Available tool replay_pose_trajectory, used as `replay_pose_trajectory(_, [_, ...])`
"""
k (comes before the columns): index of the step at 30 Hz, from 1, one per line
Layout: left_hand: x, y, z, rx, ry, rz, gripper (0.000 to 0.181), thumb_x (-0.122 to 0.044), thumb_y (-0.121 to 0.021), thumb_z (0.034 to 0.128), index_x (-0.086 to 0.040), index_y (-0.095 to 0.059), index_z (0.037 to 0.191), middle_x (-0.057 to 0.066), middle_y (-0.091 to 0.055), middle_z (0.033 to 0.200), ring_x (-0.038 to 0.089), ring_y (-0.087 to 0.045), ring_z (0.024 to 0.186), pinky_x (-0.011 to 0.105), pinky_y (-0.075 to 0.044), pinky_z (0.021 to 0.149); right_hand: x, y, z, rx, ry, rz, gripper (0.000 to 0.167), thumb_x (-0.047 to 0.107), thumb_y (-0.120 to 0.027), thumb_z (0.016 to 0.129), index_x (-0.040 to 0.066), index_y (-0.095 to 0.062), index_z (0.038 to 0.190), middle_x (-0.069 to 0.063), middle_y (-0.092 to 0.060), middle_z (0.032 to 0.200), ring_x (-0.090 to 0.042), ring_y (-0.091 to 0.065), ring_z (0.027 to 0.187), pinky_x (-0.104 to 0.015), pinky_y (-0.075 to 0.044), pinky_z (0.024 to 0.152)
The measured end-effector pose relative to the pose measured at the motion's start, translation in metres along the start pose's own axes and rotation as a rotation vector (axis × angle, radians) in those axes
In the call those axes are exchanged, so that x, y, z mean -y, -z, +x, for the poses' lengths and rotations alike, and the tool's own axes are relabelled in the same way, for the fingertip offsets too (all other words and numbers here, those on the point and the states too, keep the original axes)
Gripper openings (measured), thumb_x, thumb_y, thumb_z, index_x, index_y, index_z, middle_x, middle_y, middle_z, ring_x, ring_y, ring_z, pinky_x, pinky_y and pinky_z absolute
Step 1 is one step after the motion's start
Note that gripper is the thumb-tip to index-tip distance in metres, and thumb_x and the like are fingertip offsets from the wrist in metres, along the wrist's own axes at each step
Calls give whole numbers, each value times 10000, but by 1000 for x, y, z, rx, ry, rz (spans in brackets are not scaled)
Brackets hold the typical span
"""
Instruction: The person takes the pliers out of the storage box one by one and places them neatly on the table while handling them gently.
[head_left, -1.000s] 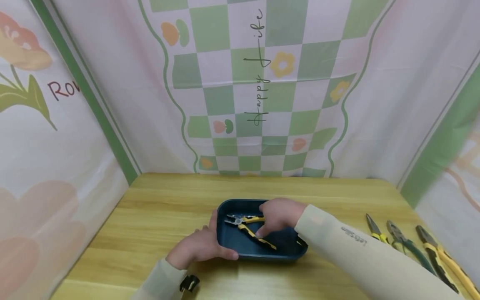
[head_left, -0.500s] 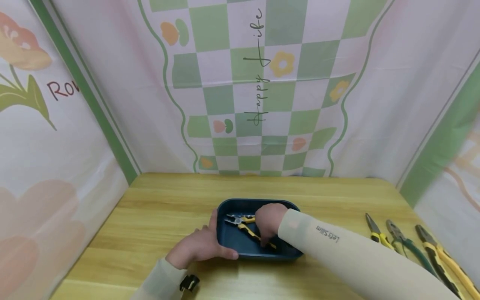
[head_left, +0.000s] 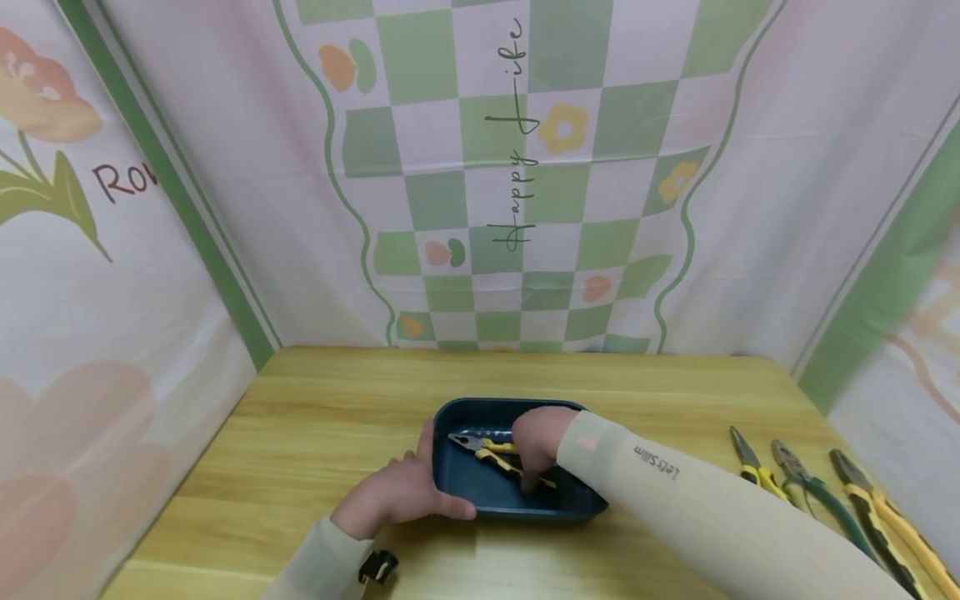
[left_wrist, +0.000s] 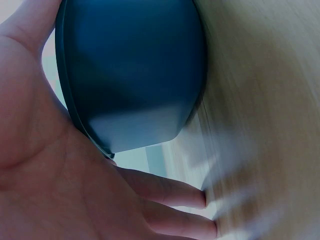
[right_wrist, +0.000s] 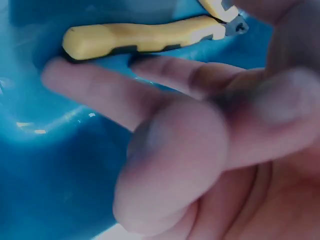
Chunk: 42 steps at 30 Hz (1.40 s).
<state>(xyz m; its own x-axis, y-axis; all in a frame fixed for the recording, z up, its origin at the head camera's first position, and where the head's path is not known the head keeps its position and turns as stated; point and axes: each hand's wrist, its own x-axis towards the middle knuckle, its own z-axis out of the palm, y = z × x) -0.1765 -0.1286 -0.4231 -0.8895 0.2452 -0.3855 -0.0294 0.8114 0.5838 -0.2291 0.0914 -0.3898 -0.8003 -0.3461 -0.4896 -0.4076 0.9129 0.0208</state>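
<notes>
A dark blue tray (head_left: 510, 507) stands on the wooden table. My left hand (head_left: 401, 492) rests against its left end, thumb along the near side; in the left wrist view the visible fingers lie straight beside the tray's wall. Inside lies a pair of pliers (head_left: 491, 454) with yellow and black handles, its jaws closed and pointing left. My right hand (head_left: 542, 437) reaches down into the tray and grips the handles, partly hiding them. In the right wrist view, the fingers lie beside a yellow handle (right_wrist: 145, 37); whether it belongs to the same pliers I cannot tell.
On the right of the table lie more pliers: yellow-handled needle-nose pliers (head_left: 753, 467), green-handled cutters (head_left: 813, 483) and a yellow-and-black pair (head_left: 870, 500), partly behind the right sleeve. A patterned cloth wall (head_left: 517, 208) closes off the back.
My right hand has moved left and down onto the pliers' handles. The pliers' jaws, spread before, are now closed. My left hand and the tray stay in place.
</notes>
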Motion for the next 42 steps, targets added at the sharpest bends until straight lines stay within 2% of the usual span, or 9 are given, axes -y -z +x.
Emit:
replay_pose_trajectory(6, [0,1,-1,2,-1,1,1429,-657,-845,648,-75,52,1595,394,-352,1452,607,-270,1337,650,-300,1049,4,-1,-1,11,13,-14,252,335,-882,765,189,-678,737,48,-591,768,-143,-542,693,-331,-492,684])
replay_pose_trajectory(10, [1,0,0,3,-11,3,1430,-661,-840,652,-71,60,1593,403,-347,1450,613,-269,1334,648,-303,1049,4,-1,3,-14,-13,9,288,388,-812,832,180,-673,687,39,-594,721,-138,-527,637,-321,-478,644])
replay_pose_trajectory(13, [1,0,0,3,-16,5,1436,-666,-839,648,-70,65,1592,410,-344,1447,616,-267,1333,647,-305,1048,2,1,8,-36,-12,25,332,352,-740,898,163,-648,642,22,-575,664,-138,-496,568,-311,-448,590])
replay_pose_trajectory(18, [1,0,0,3,-18,2,1448,-669,-842,640,-71,71,1591,418,-340,1444,623,-266,1328,653,-307,1043,-1,0,17,-27,24,0,291,224,-748,902,147,-632,646,14,-559,657,-140,-467,552,-308,-435,574])
replay_pose_trajectory(21, [1,0,0,3,-19,4,1444,-664,-842,645,-68,73,1590,420,-342,1441,627,-269,1324,655,-309,1040,-2,-1,22,-32,76,-39,233,194,-789,869,149,-642,694,24,-569,698,-137,-470,591,-310,-453,597])
replay_pose_trajectory(24, [2,0,1,2,-23,6,1440,-661,-842,649,-66,72,1590,419,-343,1441,627,-272,1323,657,-310,1039,-3,0,24,-2,118,-57,203,176,-780,876,153,-655,718,30,-601,702,-125,-499,580,-297,-469,584])
replay_pose_trajectory(31, [2,-1,1,4,-18,2,1436,-665,-838,651,-71,70,1592,419,-334,1448,628,-269,1324,660,-308,1037,-8,3,27,101,132,35,179,146,-738,882,140,-674,715,-16,-664,648,-129,-599,523,-271,-495,529])
replay_pose_trajectory(36, [2,-2,0,-7,-25,5,1440,-664,-842,645,-64,62,1592,422,-338,1442,632,-277,1317,663,-311,1034,-11,3,31,126,94,123,136,135,-753,854,165,-667,753,-20,-648,667,-130,-565,508,-264,-463,486])
replay_pose_trajectory(42, [2,-1,-1,-17,-31,2,1441,-663,-846,639,-59,50,1592,421,-345,1437,622,-282,1320,659,-302,1042,-14,8,32,135,78,165,136,155,-743,868,153,-695,740,-31,-661,650,-150,-542,489,-265,-434,452])
